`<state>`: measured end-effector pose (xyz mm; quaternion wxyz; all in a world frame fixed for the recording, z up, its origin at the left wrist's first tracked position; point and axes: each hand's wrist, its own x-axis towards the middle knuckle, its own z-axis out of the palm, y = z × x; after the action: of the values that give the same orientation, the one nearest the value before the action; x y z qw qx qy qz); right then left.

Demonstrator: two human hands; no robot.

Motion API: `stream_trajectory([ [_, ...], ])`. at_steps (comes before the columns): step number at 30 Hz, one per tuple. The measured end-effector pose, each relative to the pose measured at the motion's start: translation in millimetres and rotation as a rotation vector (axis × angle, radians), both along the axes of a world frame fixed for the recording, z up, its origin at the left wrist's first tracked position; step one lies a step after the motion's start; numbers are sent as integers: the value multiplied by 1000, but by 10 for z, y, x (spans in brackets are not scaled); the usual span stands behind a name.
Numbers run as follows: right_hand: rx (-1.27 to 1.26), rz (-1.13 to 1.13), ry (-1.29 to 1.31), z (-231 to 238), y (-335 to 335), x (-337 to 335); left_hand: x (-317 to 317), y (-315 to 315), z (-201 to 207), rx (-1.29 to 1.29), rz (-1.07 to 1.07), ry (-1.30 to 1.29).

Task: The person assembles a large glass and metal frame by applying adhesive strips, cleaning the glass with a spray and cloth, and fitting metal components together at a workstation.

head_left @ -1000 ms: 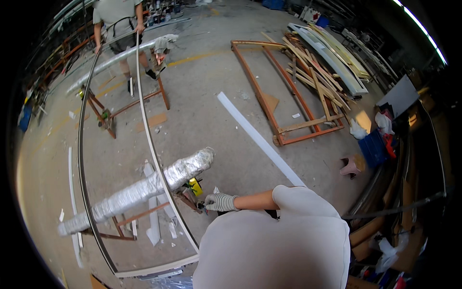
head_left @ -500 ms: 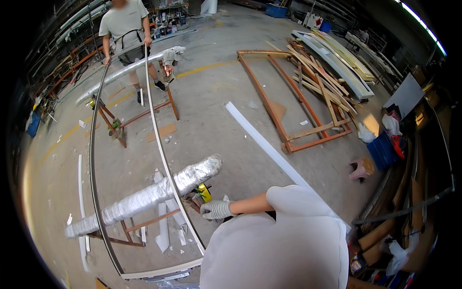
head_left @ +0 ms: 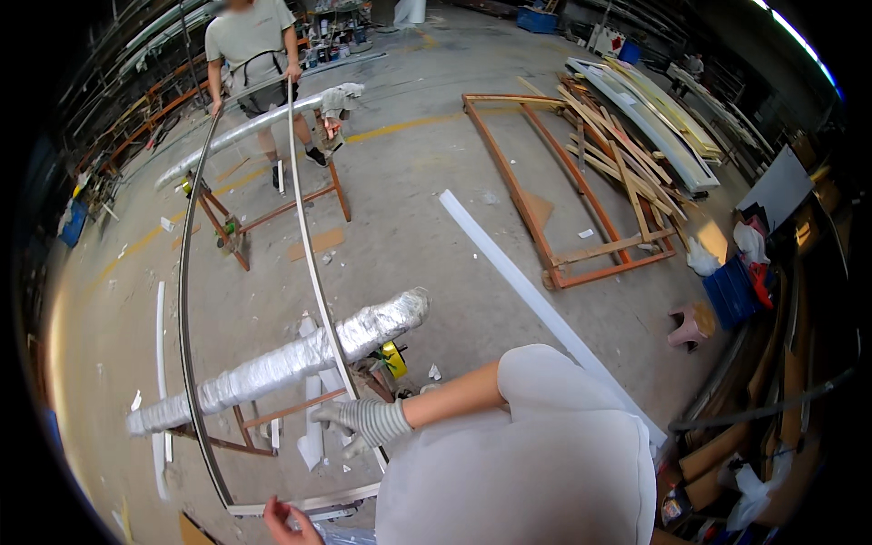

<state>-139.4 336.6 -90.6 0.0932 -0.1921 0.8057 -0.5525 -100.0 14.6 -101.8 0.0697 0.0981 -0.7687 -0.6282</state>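
A long, narrow metal frame (head_left: 317, 282) rests across two foil-wrapped padded bars (head_left: 272, 361). My right hand (head_left: 368, 421), in a grey striped glove, is at the frame's right rail near its near corner. Its fingers spread apart over the rail, and I see no firm grip. Low in the view, my left hand (head_left: 291, 524) appears without a glove, fingers loosely bent and apart. It is beside the frame's near end bar (head_left: 341, 497) and holds nothing visible. At the far end, another person (head_left: 250, 45) has both hands on the frame's rails.
Rusty trestles (head_left: 259, 422) support the padded bars. To the right, a long white strip (head_left: 527, 300) lies on the floor, past it an orange-brown metal frame (head_left: 509, 173) with a pile of wooden slats (head_left: 627, 163). A pink stool (head_left: 690, 327) stands near a blue crate (head_left: 729, 292).
My right hand has moved left from beside the padded bar onto the frame's right rail. My left hand has come into view at the bottom. The whole view has shifted slightly.
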Motion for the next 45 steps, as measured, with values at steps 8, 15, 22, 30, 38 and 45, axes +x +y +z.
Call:
stream_trajectory([
  [8,-42,565,-232,-181,-456,-92,-9,881,380,159,-401,340],
  [15,-684,225,-270,-178,-321,-285,169,1107,141,-197,-46,79],
  [22,-604,247,-311,-183,-279,-180,108,1205,-90,218,-280,-56],
  [30,-378,-58,-190,-404,-237,-72,81,1341,46,58,-258,122],
  [38,-290,51,-224,-281,-170,17,83,1259,-162,-200,-278,79],
  [45,61,120,426,-200,-177,-61,3,1143,-256,-66,-184,6],
])
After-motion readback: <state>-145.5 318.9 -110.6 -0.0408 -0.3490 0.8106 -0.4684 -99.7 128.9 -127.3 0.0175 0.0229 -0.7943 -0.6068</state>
